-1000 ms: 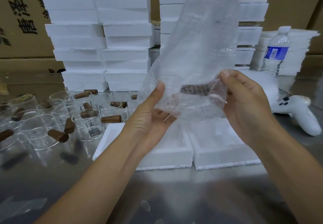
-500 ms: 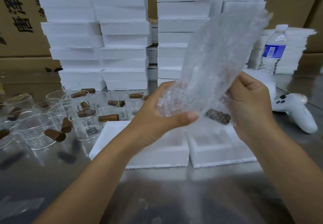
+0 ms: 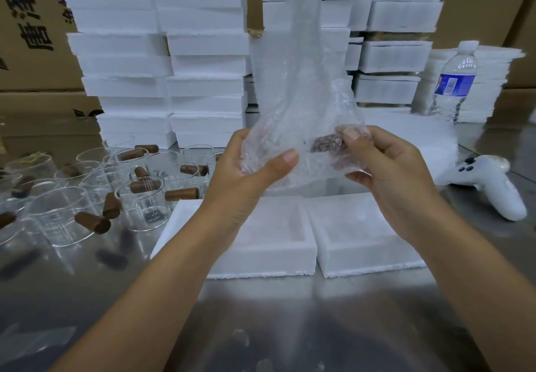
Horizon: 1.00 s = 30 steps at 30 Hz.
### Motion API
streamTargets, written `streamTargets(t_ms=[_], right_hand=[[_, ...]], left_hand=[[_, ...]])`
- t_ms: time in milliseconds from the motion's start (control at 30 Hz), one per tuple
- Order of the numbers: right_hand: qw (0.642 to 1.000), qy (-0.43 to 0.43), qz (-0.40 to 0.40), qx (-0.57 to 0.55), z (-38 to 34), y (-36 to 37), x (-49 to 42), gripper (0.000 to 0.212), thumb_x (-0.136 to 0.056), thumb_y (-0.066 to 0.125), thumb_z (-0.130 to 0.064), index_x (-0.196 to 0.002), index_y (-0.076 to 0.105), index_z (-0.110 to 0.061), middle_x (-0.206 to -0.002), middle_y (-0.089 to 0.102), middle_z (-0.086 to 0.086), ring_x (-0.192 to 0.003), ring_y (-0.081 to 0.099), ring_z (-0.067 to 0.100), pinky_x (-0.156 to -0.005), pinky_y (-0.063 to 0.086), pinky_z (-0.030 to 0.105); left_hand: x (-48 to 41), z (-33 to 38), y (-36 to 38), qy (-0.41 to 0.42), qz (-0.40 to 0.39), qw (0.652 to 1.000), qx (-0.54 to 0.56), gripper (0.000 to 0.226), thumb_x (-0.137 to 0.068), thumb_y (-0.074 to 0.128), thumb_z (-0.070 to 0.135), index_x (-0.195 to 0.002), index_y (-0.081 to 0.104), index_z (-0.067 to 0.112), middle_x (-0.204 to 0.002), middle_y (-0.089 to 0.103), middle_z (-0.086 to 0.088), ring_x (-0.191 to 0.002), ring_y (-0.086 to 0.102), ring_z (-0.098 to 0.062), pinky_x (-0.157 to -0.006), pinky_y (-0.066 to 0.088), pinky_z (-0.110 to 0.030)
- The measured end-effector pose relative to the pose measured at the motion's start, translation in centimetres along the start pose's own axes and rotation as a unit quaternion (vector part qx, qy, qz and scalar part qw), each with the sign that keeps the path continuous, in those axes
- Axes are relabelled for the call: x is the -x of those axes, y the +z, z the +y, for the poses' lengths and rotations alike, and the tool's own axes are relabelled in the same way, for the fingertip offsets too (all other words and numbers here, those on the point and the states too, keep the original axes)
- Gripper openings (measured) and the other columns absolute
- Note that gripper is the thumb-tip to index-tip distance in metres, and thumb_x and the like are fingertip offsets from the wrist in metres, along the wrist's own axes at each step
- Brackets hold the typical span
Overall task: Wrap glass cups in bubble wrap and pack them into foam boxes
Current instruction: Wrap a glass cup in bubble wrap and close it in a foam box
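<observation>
Centre of frame, left hand (image 3: 249,174) and right hand (image 3: 388,168) both gripping bubble wrap (image 3: 304,87), brown-handled cup (image 3: 326,144) enclosed in wrap between the hands, two open foam boxes (image 3: 269,258) below.

— Where's the cup being wrapped?
— The glass cup (image 3: 278,154) is at centre frame inside clear bubble wrap (image 3: 301,87). Its brown handle (image 3: 326,144) shows through, and the loose wrap rises tall above it.
— And the foam boxes?
— Two open white foam boxes (image 3: 269,258) sit side by side at lower centre.
— Any other cups?
— Bare cups (image 3: 58,215) with brown handles stand upright, crowded at middle left.
</observation>
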State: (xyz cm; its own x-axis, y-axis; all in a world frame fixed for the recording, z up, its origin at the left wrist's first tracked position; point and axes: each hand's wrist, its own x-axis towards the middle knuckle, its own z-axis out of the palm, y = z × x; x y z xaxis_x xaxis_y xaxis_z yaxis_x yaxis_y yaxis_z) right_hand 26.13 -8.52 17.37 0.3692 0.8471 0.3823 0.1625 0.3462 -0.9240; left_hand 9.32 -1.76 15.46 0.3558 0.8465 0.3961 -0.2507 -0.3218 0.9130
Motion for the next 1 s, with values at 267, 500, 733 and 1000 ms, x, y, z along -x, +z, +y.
streamTargets(t_ms=[267, 500, 733, 1000], right_hand=[[0.998, -0.017, 0.042, 0.033, 0.7, 0.1, -0.2, 0.021, -0.084, 0.064, -0.036, -0.069, 0.074, -0.026, -0.078, 0.072, -0.007, -0.080, 0.066, 0.008, -0.086, 0.049, 0.031], [0.996, -0.070, 0.056, 0.014, 0.3, 0.3, -0.1, 0.015, -0.088, 0.063, -0.013, -0.077, 0.070, -0.022, -0.070, 0.071, -0.004, -0.067, 0.067, 0.010, -0.061, 0.053, 0.019], [0.985, -0.111, -0.061, 0.115, 0.5, 0.5, 0.4, 0.035, -0.089, 0.058, -0.004, -0.068, 0.071, -0.029, -0.079, 0.070, 0.005, -0.069, 0.063, 0.010, -0.061, 0.052, 0.019], [0.979, -0.057, -0.091, 0.172, 0.0, 0.2, 0.4, 0.043, -0.080, 0.068, -0.011, -0.042, 0.061, -0.030, -0.041, 0.051, -0.019, -0.040, 0.047, -0.006, -0.040, 0.031, 0.003]], left_hand=[[0.6, 0.5, 0.2, 0.027, -0.040, 0.981, -0.187, 0.046, -0.066, 0.070, 0.055, -0.106, 0.057, 0.038, -0.106, 0.065, 0.018, -0.099, 0.061, 0.003, -0.084, 0.049, -0.019], [1.2, 0.5, 0.7, 0.033, -0.088, 0.969, -0.230, 0.046, -0.065, 0.064, 0.066, -0.102, 0.057, 0.041, -0.102, 0.065, 0.023, -0.099, 0.060, 0.004, -0.087, 0.048, -0.027], [1.4, 0.5, 1.2, 0.068, -0.106, 0.964, -0.234, 0.028, -0.074, 0.067, 0.051, -0.099, 0.056, 0.046, -0.104, 0.062, 0.032, -0.096, 0.056, 0.014, -0.078, 0.041, -0.002], [1.7, 0.2, 1.3, 0.126, -0.122, 0.948, -0.266, 0.058, -0.077, 0.070, 0.045, -0.116, 0.030, 0.059, -0.111, 0.050, 0.040, -0.106, 0.050, 0.017, -0.081, 0.041, -0.001]])
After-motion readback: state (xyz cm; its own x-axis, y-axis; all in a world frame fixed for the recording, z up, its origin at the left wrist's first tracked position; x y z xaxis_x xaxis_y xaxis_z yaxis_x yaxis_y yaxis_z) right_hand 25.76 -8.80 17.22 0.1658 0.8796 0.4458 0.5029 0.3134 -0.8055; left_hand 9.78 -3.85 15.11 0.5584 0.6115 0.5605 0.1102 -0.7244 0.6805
